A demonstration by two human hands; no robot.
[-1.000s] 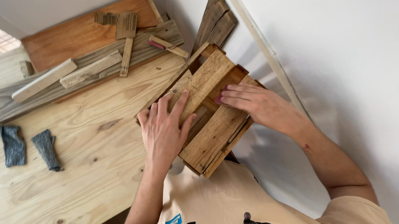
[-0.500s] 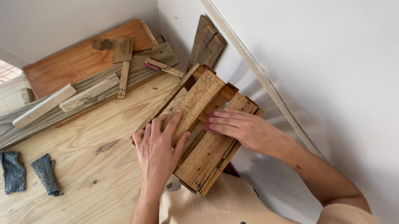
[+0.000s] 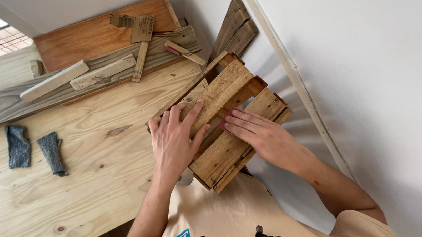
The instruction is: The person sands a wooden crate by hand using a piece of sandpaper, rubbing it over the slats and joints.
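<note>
Under flat palms, rough slatted crate [image 3: 222, 127]

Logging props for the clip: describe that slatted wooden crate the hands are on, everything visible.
The wooden crate is built of rough, weathered brown slats with gaps between them. It sits skewed at the plywood table's right edge, overhanging it near the white wall. The left hand lies flat on the upper slat; the right hand presses the lower slat.

Slatted crate [image 3: 225, 127]: rough weathered wood. Tabletop [image 3: 46, 206]: smooth pale plywood, matt.
</note>
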